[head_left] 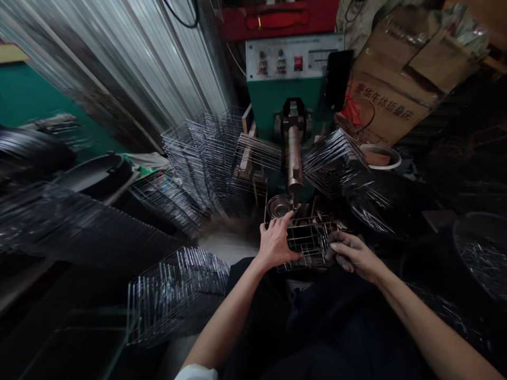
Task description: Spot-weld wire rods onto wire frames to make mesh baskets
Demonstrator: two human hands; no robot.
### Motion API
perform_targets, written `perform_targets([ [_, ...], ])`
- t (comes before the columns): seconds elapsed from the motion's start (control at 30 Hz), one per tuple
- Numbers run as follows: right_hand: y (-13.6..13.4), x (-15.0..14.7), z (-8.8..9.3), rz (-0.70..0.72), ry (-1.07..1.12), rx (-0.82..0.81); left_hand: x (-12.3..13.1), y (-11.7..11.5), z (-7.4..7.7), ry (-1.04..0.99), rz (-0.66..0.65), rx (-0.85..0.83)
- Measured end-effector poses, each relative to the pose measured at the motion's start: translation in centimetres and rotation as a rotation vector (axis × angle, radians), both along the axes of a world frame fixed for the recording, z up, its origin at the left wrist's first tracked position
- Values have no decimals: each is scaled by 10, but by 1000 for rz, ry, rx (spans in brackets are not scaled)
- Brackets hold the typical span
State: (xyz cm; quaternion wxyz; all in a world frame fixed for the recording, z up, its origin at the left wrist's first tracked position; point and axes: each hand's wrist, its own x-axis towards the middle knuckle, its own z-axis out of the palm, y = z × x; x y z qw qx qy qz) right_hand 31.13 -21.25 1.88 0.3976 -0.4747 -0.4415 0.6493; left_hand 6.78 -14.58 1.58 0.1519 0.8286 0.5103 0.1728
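A small metal wire rack (309,240) is in front of me, below the welding head of a green machine (295,158). My left hand (277,244) grips the rack's left end, index finger stretched toward the machine's lower tip and thumb along the near side. At the right end of the rack is my right hand (354,256), its dark-covered fingertips pinched together by the wires. Whatever lies between those fingertips is too dark and small to make out. Just behind the rack sits a round metal part (278,206).
Stacked wire racks (202,163) stand left of the machine, with another stack (174,295) nearer me. More wire pieces (332,158) hang at its right. A bin of loose wires (483,264) is far right. Behind are a white bowl (382,157) and a cardboard box (392,100).
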Motion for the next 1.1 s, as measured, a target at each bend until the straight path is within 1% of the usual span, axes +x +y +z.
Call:
perform_targets([
  [0.23, -4, 2, 4, 36, -59, 0, 3, -1, 3, 1, -6, 0],
  [0.37, -1, -2, 7, 139, -87, 45, 6, -1, 2, -11, 0, 19],
  [0.43, 2, -5, 8, 176, -229, 167, 7, -2, 1, -12, 9, 23],
  [0.53, 7, -9, 9, 176, -526, 443, 8, -3, 0, -12, 18, 37],
  [0.57, 8, -11, 10, 189, -599, 506, 9, -3, -1, -13, 19, 43],
  [0.63, 7, -13, 12, 250, -680, 558, 8, -3, -2, -19, 18, 54],
  [0.7, 4, -15, 14, 302, -714, 564, 6, -3, -3, -24, 21, 55],
  [0.8, -1, -15, 15, 316, -719, 563, 4, -2, -5, -24, 31, 55],
  [0.9, 2, -15, 12, 300, -724, 578, 3, -2, -5, -18, 35, 67],
  [1.0, 9, -21, 3, 273, -823, 716, 4, -3, -4, -14, 30, 75],
  [1.1, 14, -30, -9, 267, -1044, 894, 4, -3, -1, -33, 40, 79],
])
